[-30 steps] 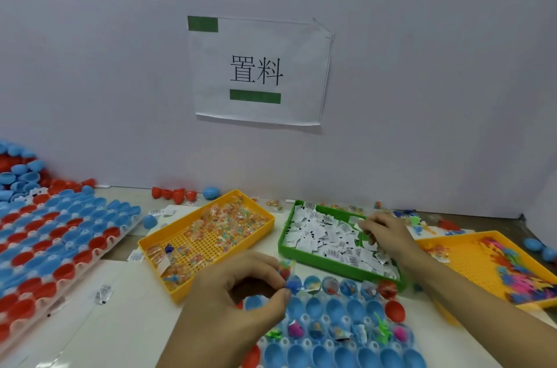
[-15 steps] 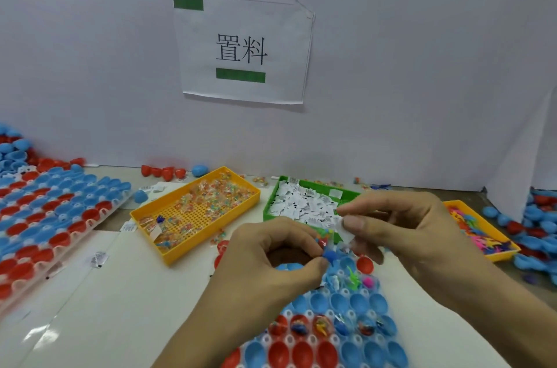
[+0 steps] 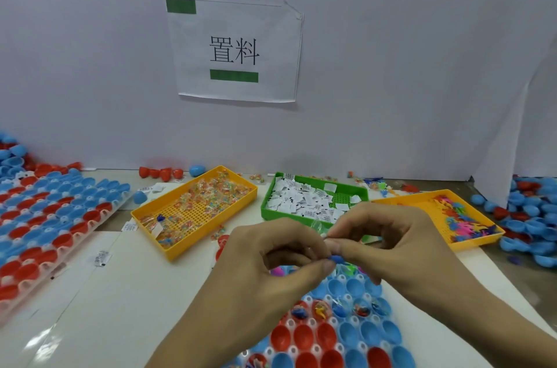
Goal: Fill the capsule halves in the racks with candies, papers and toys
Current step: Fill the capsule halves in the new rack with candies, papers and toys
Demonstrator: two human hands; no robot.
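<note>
Pinching a small blue toy (image 3: 335, 259) between thumb and forefinger, the left hand (image 3: 271, 271) meets the right hand (image 3: 388, 244), whose fingertips grasp a folded paper slip (image 3: 327, 235), both held just above the near rack (image 3: 340, 334) of red and blue capsule halves, a few of them already filled. Farther back on the desk (image 3: 120, 292) sit a yellow candy tray (image 3: 196, 211), a green tray of papers (image 3: 310, 199) and, at right, a yellow toy tray (image 3: 446, 217); another rack (image 3: 45, 226) lies at the left.

Two bare hands (image 3: 325, 250) and forearms — no sleeves, gloves, rings or watch visible.
</note>
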